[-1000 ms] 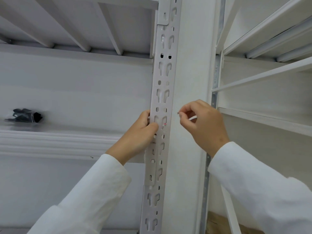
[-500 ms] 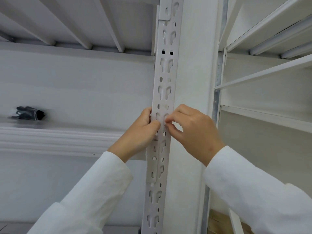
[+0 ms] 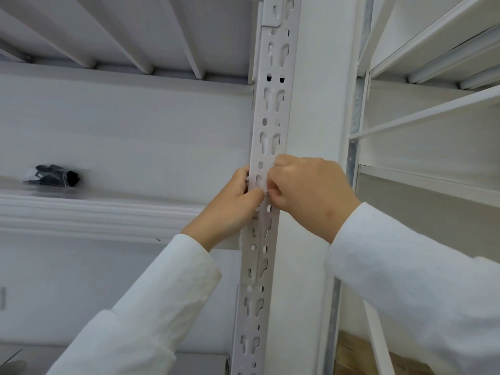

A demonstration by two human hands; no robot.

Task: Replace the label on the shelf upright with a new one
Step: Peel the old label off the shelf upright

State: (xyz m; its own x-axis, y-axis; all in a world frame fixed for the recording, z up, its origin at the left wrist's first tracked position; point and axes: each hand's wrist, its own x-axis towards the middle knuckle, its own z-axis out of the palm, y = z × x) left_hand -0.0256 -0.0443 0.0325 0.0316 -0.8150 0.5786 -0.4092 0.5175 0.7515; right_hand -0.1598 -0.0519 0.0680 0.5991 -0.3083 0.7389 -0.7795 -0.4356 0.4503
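A white perforated shelf upright [image 3: 272, 104] runs from top to bottom through the middle of the view. My left hand [image 3: 232, 207] grips it from the left side, its thumb lying across the front face. My right hand [image 3: 308, 190] comes in from the right with curled fingers and pinches at the front of the upright, fingertip to fingertip with the left thumb. A small pale label [image 3: 260, 182] shows on the upright between the two hands; most of it is hidden under the fingertips.
A black item in a clear bag [image 3: 54, 176] lies on the white shelf [image 3: 108, 215] at the left. Ribbed shelf undersides hang overhead. More white shelves [image 3: 433, 182] fill the right bay. A brown surface [image 3: 351, 353] shows at the bottom right.
My right hand has moved left from beside the upright onto its front face, meeting my left thumb. My left hand has kept its grip in the same place.
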